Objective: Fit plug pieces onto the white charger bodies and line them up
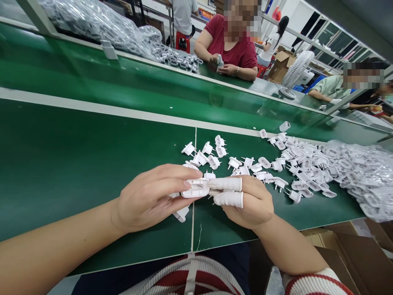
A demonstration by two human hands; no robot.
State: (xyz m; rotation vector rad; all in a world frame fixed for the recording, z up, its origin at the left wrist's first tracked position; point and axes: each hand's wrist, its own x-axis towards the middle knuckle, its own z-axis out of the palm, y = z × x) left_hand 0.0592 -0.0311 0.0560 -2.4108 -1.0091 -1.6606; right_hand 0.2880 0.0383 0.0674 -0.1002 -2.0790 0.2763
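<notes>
Fingers of left hand [147,198] and right hand [248,203] pinch, seemingly, one plug shell [195,188].

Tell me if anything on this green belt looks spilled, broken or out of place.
Nothing looks broken, but loose plug parts lie scattered across the green belt beside the plastic bag, and one stray piece sits apart by the far strip. The left hand and right hand pinch one white plug part between them.

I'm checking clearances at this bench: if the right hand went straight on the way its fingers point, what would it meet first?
The white plug held by the left hand. The right hand's capped fingers point left and seem to touch it; depth is hard to judge.
</notes>
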